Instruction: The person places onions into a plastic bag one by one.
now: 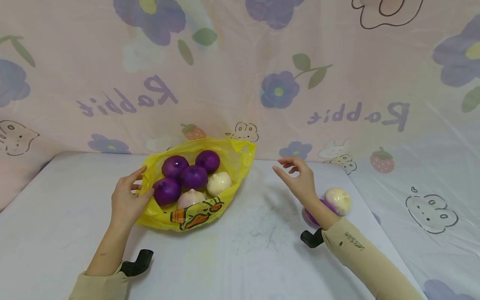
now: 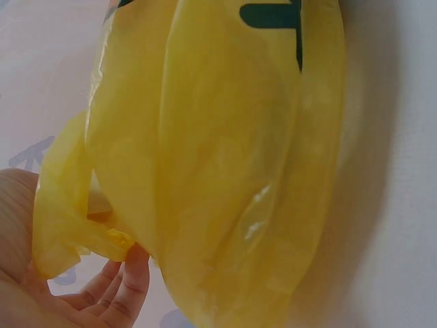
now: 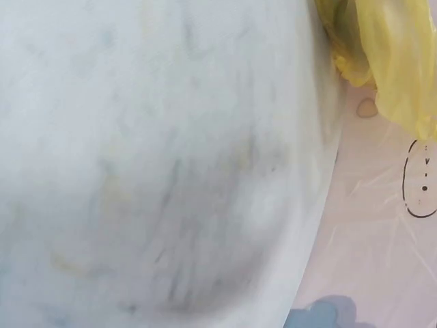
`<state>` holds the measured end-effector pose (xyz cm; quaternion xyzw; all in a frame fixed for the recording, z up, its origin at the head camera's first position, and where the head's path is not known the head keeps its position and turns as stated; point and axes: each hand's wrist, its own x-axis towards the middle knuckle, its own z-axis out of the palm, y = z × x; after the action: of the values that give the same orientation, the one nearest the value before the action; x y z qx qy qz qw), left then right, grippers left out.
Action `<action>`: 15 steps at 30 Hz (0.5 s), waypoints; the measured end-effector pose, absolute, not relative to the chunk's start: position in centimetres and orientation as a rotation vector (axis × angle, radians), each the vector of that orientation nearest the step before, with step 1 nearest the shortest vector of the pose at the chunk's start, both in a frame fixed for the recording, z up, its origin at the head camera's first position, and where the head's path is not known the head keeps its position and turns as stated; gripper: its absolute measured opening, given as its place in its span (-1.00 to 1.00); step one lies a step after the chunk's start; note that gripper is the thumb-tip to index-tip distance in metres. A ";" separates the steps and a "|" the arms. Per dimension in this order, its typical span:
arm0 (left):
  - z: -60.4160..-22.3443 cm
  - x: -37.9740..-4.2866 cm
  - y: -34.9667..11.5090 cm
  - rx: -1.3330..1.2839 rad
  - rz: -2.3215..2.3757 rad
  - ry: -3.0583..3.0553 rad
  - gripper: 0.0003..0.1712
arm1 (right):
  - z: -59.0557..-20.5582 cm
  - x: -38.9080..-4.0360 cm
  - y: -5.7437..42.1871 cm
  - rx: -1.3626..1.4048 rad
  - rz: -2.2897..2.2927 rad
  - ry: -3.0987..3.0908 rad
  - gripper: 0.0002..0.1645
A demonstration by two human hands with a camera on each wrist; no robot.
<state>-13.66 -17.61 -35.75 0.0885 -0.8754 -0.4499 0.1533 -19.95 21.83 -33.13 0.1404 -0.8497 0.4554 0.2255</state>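
Observation:
A yellow plastic bag [image 1: 240, 166] with a cartoon print lies with its mouth spread wide on the table. Inside it are several purple onions [image 1: 193, 177], a cream-white bulb [image 1: 219, 183] and a pale pinkish bulb [image 1: 191, 198] partly covered by the bag's front wall. My left hand [image 1: 129, 198] grips the bag's left edge; in the left wrist view, thumb and fingers hold its handle [image 2: 61, 198]. To the right of the bag, my right hand [image 1: 300, 181] hangs in the air with fingers loosely bent and nothing in them.
Beside my right forearm lie a cream-white bulb [image 1: 338, 201] and a purple-and-pale round piece [image 1: 309, 216], partly hidden by the arm. Behind the white table [image 1: 255, 258] hangs a printed cloth [image 1: 232, 83]. A black wrist mount [image 1: 138, 263] sticks out from the left sleeve.

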 end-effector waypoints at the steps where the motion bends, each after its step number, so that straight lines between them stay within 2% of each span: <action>1: -35.8 -13.7 -17.6 0.254 -1.290 -2.511 -0.28 | -33.6 -20.2 22.3 0.391 1.239 -2.357 -0.68; 5: -35.8 -13.7 -17.7 0.259 -1.289 -2.515 -0.27 | -35.0 -21.0 24.3 0.403 1.148 -2.422 -0.66; 15: -35.9 -13.7 -17.6 0.254 -1.293 -2.497 -0.28 | -35.5 -20.9 26.9 0.363 1.057 -2.531 -0.60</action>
<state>-13.66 -17.59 -35.95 0.0889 -0.8732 -0.4523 0.1585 -20.88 26.90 -35.48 0.1290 -0.8987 0.3754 0.1864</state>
